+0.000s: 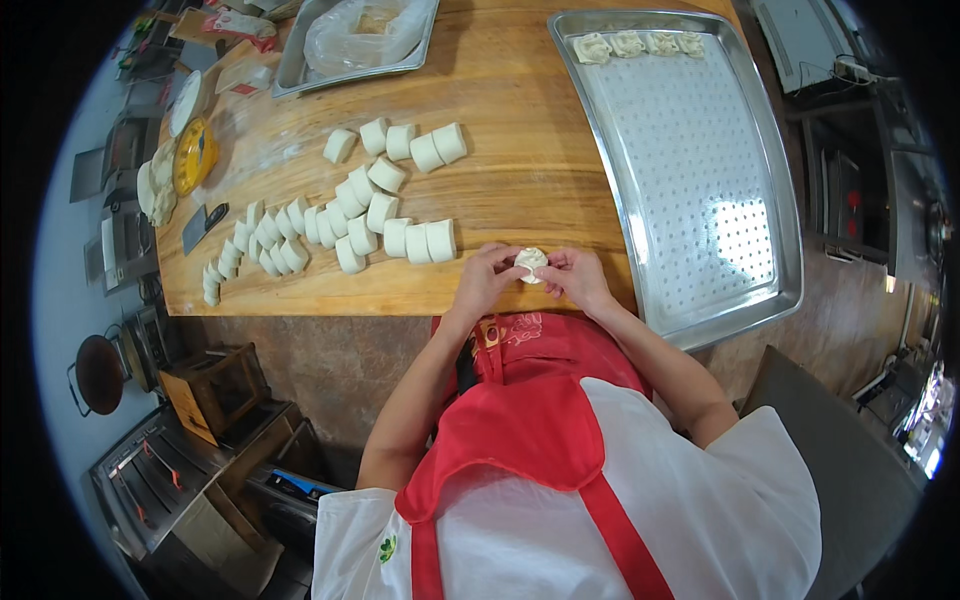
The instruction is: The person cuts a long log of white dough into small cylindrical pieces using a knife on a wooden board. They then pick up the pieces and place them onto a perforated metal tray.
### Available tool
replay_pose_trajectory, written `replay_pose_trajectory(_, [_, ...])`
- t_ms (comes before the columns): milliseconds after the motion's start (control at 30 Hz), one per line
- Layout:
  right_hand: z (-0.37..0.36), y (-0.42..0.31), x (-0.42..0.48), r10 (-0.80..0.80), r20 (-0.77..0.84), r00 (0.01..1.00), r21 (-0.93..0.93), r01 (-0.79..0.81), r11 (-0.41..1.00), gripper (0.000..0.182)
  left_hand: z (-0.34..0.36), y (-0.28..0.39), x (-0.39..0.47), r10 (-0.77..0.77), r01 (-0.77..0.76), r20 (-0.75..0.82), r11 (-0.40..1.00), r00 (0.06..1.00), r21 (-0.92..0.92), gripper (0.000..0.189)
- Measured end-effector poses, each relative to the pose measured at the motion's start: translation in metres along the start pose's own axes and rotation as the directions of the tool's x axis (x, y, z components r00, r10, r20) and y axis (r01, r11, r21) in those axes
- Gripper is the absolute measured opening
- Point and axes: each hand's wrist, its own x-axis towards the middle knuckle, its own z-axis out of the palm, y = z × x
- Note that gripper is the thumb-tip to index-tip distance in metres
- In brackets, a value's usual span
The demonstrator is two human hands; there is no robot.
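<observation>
Between my two hands is a small round piece of dough [531, 265] with a folded, swirled top, just above the front edge of the wooden table. My left hand [489, 276] grips its left side with thumb and fingers. On the opposite side, my right hand [574, 277] pinches it the same way. Many cut dough pieces [417, 241], thick and white, lie in loose rows to the left of my hands. To the right stands a large perforated metal tray [675, 187], where several shaped dough pieces [627, 45] sit along its far end.
A cleaver with a black handle [204, 225] lies on the wooden table [525, 150] at the left. Near it are a yellow bowl [195, 156] and a lump of dough [159, 184]. A metal pan [289, 75] holding a plastic bag [360, 37] stands at the back.
</observation>
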Motion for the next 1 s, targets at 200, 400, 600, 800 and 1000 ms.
replay_pose_trajectory(200, [0.012, -0.015, -0.004, 0.005, -0.114, 0.994, -0.15, -0.023, 0.988, 0.019, 0.009, 0.009, 0.002, -0.027, 0.052, -0.117, 0.975, 0.993, 0.217, 0.029])
replay_pose_trajectory(400, [0.023, -0.011, 0.018, -0.271, -0.223, 0.936, -0.502, 0.128, 0.855, 0.02, 0.02, 0.018, 0.015, 0.038, 0.102, -0.24, 0.833, 0.97, 0.544, 0.022])
replay_pose_trajectory(600, [0.004, -0.034, -0.001, -0.08, -0.134, 0.988, -0.246, 0.045, 0.968, 0.03, -0.008, -0.008, 0.016, -0.21, 0.21, -0.021, 0.978, 0.977, -0.003, 0.028])
replay_pose_trajectory(800, [0.022, -0.012, -0.017, -0.468, 0.055, 0.882, -0.56, 0.415, 0.717, 0.061, 0.005, -0.027, -0.001, 0.011, -0.009, 0.025, 0.997, 1.0, -0.072, 0.028])
replay_pose_trajectory(1000, [-0.023, -0.068, -0.003, -0.424, -0.147, 0.894, -0.281, 0.373, 0.884, 0.052, -0.002, 0.09, 0.001, -0.194, 0.171, -0.044, 0.933, 0.98, -0.318, 0.029])
